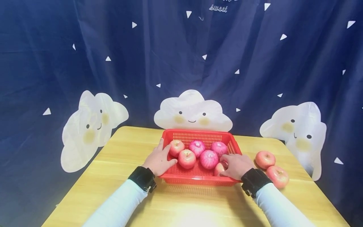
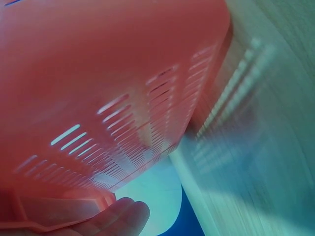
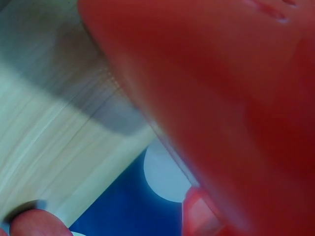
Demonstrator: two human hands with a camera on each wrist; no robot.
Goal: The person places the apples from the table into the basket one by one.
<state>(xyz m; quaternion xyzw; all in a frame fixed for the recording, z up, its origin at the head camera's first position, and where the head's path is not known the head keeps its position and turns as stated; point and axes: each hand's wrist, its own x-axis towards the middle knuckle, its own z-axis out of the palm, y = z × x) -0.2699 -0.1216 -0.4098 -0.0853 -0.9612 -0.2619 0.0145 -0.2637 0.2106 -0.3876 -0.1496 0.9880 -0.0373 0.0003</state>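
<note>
A red plastic basket (image 1: 198, 178) with slotted walls stands on the table. Inside it lie two yellowish-red apples (image 1: 187, 159) on the left and three streaked purple-pink onions (image 1: 209, 159) towards the middle and right. My left hand (image 1: 160, 160) holds the basket's left rim, its thumb reaching inside; its fingertips (image 2: 130, 216) show beside the rim in the left wrist view. At the near right corner, my right hand (image 1: 237, 165) grips another apple (image 1: 219, 169) inside the basket and covers part of it. The right wrist view shows mostly the basket's outer wall (image 3: 197, 98).
Two more apples (image 1: 265, 160) sit on the wooden table (image 1: 119, 151), right of the basket and close to my right wrist. Behind the table's far edge hangs a dark blue curtain (image 1: 181, 69) printed with white clouds and triangles.
</note>
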